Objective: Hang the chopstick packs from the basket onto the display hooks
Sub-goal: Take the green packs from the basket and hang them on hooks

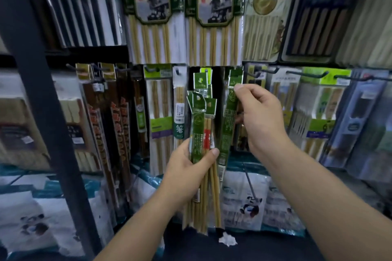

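My left hand (186, 163) grips a bunch of narrow green chopstick packs (200, 125) around their middle, with the bamboo sticks hanging below my fist. My right hand (258, 112) pinches the upper part of one more green chopstick pack (228, 116) and holds it up near a display hook (235, 69) in the centre of the rack. Its top tab sits among green packs hanging there. Whether the tab is on the hook I cannot tell. The basket is out of view.
Rows of hooks carry other chopstick packs: dark ones (110, 116) at the left, pale bamboo ones (159, 112) beside them, large sets (214, 12) above. A dark upright rack post (36, 95) stands at the left. Printed bags (246, 197) lie on the shelf below.
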